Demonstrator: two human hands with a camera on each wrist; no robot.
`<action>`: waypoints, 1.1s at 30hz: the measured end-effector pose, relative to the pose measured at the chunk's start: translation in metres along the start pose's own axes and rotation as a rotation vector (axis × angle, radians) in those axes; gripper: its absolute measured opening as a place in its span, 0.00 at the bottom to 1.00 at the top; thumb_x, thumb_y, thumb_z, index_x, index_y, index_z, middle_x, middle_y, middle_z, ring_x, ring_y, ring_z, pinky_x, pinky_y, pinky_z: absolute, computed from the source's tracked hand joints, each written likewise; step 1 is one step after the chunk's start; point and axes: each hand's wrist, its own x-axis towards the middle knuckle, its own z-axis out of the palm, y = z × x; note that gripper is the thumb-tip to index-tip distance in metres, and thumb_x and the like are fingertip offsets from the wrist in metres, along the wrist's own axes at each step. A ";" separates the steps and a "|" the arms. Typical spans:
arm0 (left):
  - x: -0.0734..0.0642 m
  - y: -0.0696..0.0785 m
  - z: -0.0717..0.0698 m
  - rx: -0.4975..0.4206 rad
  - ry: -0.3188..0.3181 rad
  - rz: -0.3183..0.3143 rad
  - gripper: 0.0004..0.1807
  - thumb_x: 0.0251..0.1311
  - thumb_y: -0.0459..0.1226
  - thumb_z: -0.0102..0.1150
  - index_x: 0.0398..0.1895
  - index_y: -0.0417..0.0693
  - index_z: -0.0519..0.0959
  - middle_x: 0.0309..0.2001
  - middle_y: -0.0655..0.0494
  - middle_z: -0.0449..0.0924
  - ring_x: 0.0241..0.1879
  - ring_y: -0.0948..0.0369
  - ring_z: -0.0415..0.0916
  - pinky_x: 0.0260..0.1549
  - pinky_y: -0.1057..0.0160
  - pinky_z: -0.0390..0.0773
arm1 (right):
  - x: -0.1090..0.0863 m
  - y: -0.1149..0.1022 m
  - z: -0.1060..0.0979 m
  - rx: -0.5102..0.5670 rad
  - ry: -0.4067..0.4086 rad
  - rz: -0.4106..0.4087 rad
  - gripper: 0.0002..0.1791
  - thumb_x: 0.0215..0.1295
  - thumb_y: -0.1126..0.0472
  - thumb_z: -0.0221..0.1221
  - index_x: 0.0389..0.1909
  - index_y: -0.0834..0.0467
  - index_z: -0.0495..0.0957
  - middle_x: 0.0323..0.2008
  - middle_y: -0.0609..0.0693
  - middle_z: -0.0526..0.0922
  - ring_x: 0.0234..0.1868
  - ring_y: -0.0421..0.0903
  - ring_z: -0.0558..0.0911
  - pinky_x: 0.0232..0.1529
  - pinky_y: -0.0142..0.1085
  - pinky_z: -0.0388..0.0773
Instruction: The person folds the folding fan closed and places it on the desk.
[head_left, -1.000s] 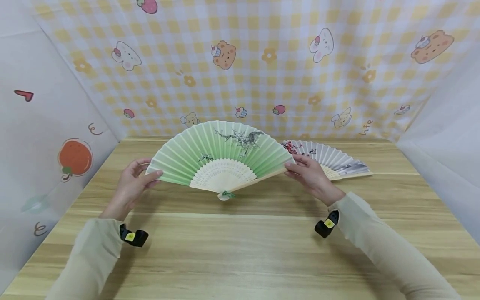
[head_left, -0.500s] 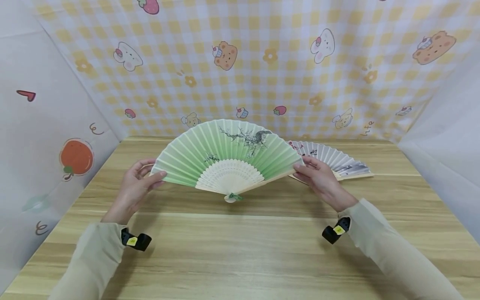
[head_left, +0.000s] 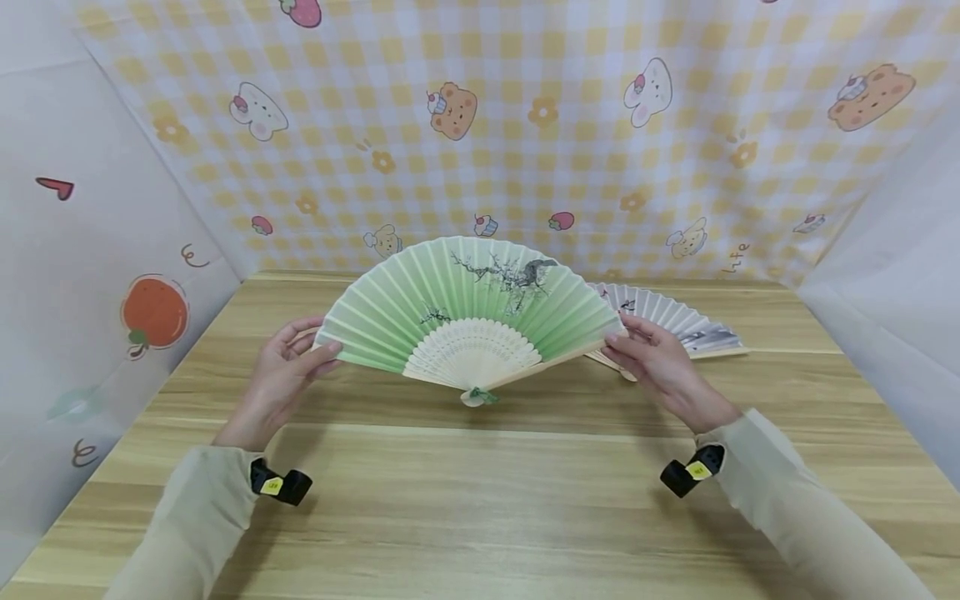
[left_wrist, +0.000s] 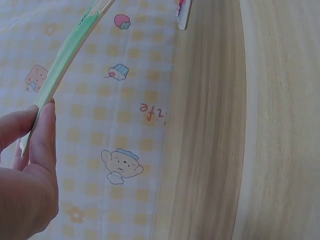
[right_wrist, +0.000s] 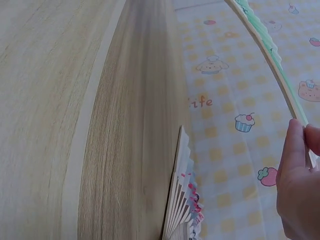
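Observation:
Spread wide above the table is a green folding fan [head_left: 382, 312] with a dark blossom-branch print, pale pierced ribs and a green cord at its pivot. My left hand [head_left: 288, 371] pinches its left end between thumb and fingers. At the other end, my right hand [head_left: 660, 362] pinches the outer rib; the right wrist view shows the thumb and fingers on that rib. Behind the right hand lies a white folding fan [head_left: 678, 325], also spread, with red and grey printing. The green fan and right hand cover part of it in the head view.
The wooden table [head_left: 480, 508] spreads out below both hands. A yellow checked cloth [head_left: 495, 125] hangs at the table's back edge, and white sheets [head_left: 75, 275] close off the sides. Black wrist cameras [head_left: 281, 483] sit at both sleeves.
Both hands have shifted to the right with the green fan, which now hides more of the white fan's left side. The hold at each end looks the same.

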 end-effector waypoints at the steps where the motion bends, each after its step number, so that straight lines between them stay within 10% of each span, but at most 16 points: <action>1: 0.000 0.000 0.000 -0.013 -0.004 0.002 0.17 0.52 0.22 0.54 0.44 0.45 0.69 0.36 0.56 0.78 0.34 0.64 0.78 0.35 0.68 0.78 | -0.001 0.000 -0.001 0.005 -0.006 -0.003 0.40 0.57 0.73 0.55 0.65 0.68 0.42 0.39 0.49 0.76 0.39 0.41 0.79 0.47 0.30 0.73; 33: -0.006 -0.006 0.029 -0.098 -0.025 0.031 0.13 0.55 0.21 0.50 0.40 0.44 0.72 0.38 0.54 0.77 0.38 0.62 0.77 0.40 0.69 0.76 | -0.013 -0.003 -0.009 0.164 -0.037 -0.116 0.22 0.56 0.75 0.54 0.50 0.61 0.59 0.37 0.52 0.77 0.37 0.44 0.80 0.43 0.30 0.76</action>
